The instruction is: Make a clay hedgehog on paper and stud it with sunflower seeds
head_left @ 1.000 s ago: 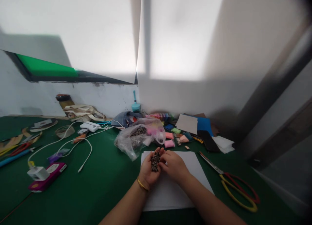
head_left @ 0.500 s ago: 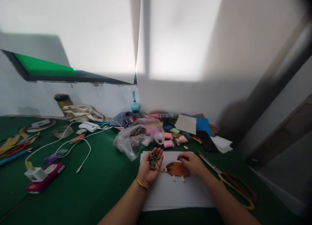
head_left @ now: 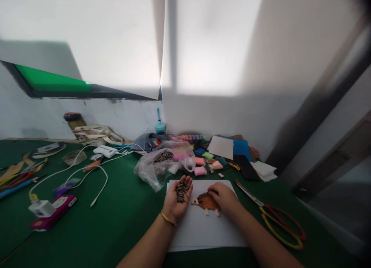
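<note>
My left hand (head_left: 177, 200) lies palm up over the left edge of a white paper sheet (head_left: 203, 229), cupped around a heap of striped sunflower seeds (head_left: 181, 191). My right hand (head_left: 223, 196) rests on the sheet, fingers bent down onto the back of a brown clay hedgehog figure (head_left: 205, 201) with a pointed snout and small tan legs. What the fingertips pinch, if anything, is hidden. A clear plastic bag (head_left: 162, 163) holding more seeds sits just beyond the paper.
Scissors with red and yellow handles (head_left: 275, 219) lie right of the sheet. Coloured clay pieces (head_left: 201, 165) and paper stacks (head_left: 232, 148) sit behind. White cables (head_left: 87, 171), a charger (head_left: 40, 208) and a pink device (head_left: 52, 215) lie on the green table at left.
My right hand left the seeds in my left palm, swung right to uncover the hedgehog, and now presses down on its back. The left hand stays in place.
</note>
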The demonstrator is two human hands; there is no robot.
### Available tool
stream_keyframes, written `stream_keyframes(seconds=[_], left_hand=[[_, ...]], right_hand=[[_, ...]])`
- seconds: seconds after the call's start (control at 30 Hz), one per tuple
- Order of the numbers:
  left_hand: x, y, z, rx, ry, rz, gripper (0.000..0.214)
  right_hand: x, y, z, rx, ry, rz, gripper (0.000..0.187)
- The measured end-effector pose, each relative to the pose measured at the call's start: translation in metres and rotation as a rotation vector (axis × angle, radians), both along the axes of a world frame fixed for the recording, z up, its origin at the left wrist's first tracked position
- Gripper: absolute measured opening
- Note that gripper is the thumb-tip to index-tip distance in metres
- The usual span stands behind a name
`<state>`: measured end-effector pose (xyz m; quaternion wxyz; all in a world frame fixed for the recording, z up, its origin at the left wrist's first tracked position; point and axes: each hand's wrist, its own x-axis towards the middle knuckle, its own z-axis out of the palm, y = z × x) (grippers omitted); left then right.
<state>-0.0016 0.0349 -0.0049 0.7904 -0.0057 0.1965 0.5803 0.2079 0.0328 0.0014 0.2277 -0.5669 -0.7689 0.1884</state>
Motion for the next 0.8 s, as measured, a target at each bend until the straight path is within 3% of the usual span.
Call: stream_keyframes(seconds=[0.3,0.8], left_hand=[[-0.0002,-0.0006,-0.0006,0.011,0.002,-0.012,0.022],[0.0002,-0.0016,0.0021,-0.007,0.015,0.001,0.021]], right_hand=[[-0.0056,-0.0005,-0.0004,0.038,-0.091,0.043,0.024],[-0.0006,0.001,-0.0045,0.042,-0.016,0.034,0.021]])
